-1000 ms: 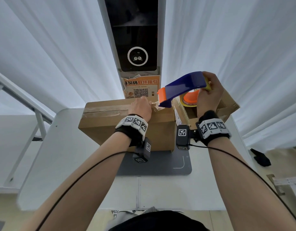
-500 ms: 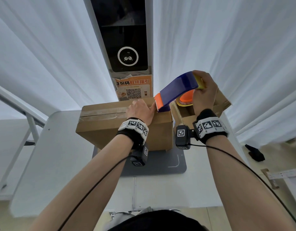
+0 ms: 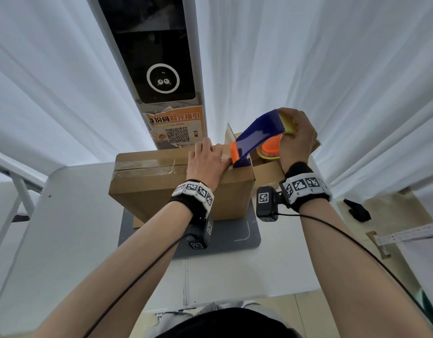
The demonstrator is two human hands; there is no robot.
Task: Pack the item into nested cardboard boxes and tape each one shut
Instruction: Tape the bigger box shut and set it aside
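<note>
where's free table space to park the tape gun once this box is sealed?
Bare white table left of the box, out to the rounded edge. Another bare strip on the near side, between the grey mat and the table's front edge. Crowded: the right side, where the right hand holds the tape gun over an open box; left hand presses the box top.

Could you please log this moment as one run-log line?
step: taping box | left hand: presses flat on cardboard box | right hand: grips tape dispenser at box's right end

tape dispenser lowered onto box top, left hand flattened further along seam
</note>
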